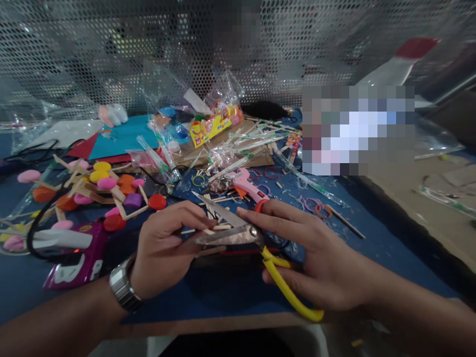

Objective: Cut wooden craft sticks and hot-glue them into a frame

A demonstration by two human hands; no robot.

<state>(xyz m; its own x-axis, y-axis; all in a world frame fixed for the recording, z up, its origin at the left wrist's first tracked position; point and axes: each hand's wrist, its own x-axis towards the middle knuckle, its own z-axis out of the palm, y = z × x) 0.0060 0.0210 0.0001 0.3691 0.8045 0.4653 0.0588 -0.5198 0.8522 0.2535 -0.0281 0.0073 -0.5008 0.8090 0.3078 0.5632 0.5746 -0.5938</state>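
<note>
My right hand (320,253) grips scissors (232,234) with yellow handles, and a red part shows by the fingers. The two blades are spread apart, pointing left over the table. My left hand (165,248), wearing a metal watch (124,285), is closed in a pinch beside the blades. Between its fingertips is a thin wooden stick (211,230), whose short end shows near the open blades; the rest is hidden by the fingers. Other light wooden sticks and a pink glue gun (251,186) lie just beyond the scissors.
At left stand stick pieces joined with coloured lumps (111,193), by a purple device (78,253) with a black cable. Behind lie blue paper (126,136), a yellow packet (211,126) and clear plastic bags. Coloured rings (314,206) lie right; cardboard (409,198) is beyond. Perforated metal (148,39) rises behind.
</note>
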